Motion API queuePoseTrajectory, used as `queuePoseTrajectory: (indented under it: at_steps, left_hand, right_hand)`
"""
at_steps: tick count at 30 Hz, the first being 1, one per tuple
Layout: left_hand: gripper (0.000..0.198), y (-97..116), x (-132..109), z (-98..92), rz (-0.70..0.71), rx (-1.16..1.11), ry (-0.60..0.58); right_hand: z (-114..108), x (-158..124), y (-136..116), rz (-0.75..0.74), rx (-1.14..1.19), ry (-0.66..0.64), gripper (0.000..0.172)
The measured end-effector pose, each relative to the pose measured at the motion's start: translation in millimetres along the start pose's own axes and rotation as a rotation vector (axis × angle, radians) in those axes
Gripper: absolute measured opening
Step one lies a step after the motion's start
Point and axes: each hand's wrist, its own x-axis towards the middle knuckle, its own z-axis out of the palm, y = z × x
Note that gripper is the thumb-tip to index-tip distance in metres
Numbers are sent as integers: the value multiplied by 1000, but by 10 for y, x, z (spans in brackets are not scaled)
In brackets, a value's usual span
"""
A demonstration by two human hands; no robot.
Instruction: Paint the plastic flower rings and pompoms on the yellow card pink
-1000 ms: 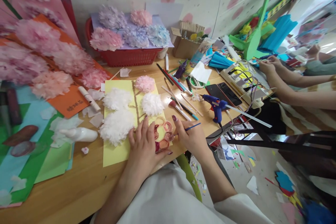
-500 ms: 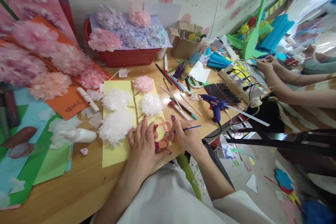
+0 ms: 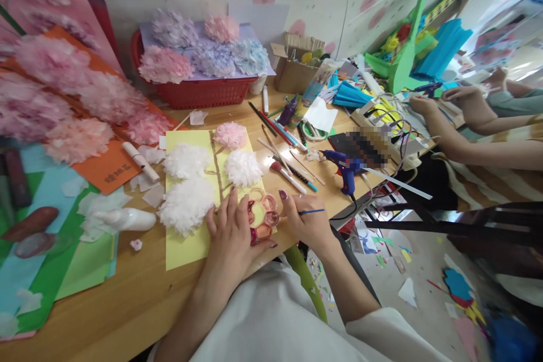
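- Head view: my left hand [image 3: 231,232] has the palette [image 3: 264,228] in the crook of thumb and forefinger, thumb along its near edge.
- My right hand [image 3: 309,223] pinches the brush [image 3: 311,211] just right of the palette. Hands near each other, not touching.
- Palette lies between my hands, over the near right corner of the sheet [image 3: 186,257]. Reds, pinks and orange in its wells.
- Brush tip hard to make out past my fingers; cannot tell if it is in paint.
- For a clean load, I judge: left thumb firm on the edge, so the palette neither slides nor tips; light pinch on the brush; tip rolled in one well and wiped on its rim, or colours will mix.
- Main risk, I think: a drip on the sheet, or on the white pompoms [image 3: 186,203] ahead of my left hand. Best to lift the brush away from them.
- Right wrist low, for a steadier tip.
- Glue gun [image 3: 345,168] sits ahead and right of my right hand, its cord dropping nearer; worth a tucked elbow.
- Glue bottle [image 3: 131,219] lies on its side, well left of my left hand.
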Motion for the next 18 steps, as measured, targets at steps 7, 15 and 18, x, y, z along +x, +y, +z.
queuePoseTrajectory:
  at_steps: [7, 15, 18]
  left_hand:
    - [90, -10, -5, 22, 7, 5, 14]
    - [86, -14, -14, 23, 4, 11, 7]
    - [85, -23, -18, 29, -3, 5, 0]
  right_hand:
    - [23, -4, -5, -3, 5, 12, 70]
    - [38, -2, -34, 6, 45, 10, 72]
    - [16, 12, -34, 38, 56, 2, 74]
